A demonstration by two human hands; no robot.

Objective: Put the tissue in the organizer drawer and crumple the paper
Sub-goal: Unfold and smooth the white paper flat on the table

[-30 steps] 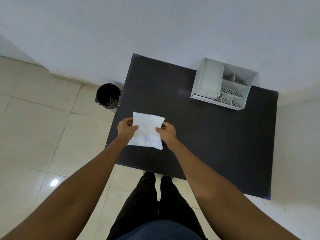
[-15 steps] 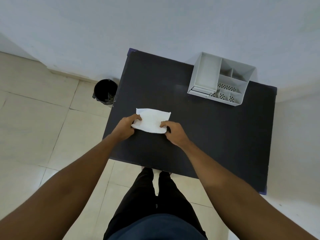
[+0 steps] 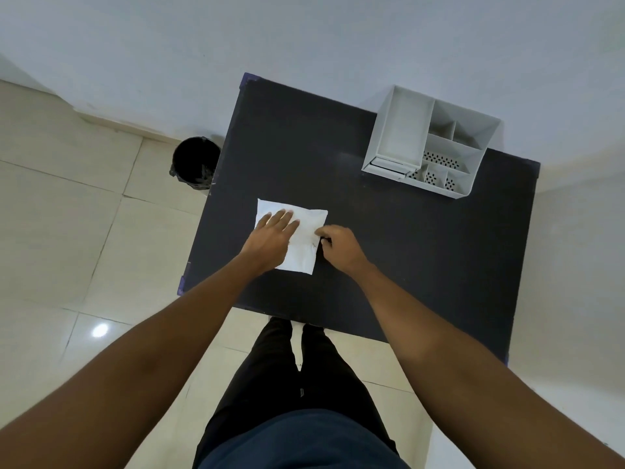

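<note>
While the white tissue [image 3: 304,245] lies flat on the black table [image 3: 422,258] near its left edge, the left hand [image 3: 270,236] rests on it, palm down, fingers spread across its left half. The right hand [image 3: 338,243] pinches the tissue's right edge between thumb and curled fingers. A white desk organizer [image 3: 433,140] stands well apart at the table's far right corner.

Tissue [image 3: 306,242] on table [image 3: 422,258] near-left; organizer [image 3: 429,143] far-right; bin [image 3: 194,162] left, on floor.
</note>
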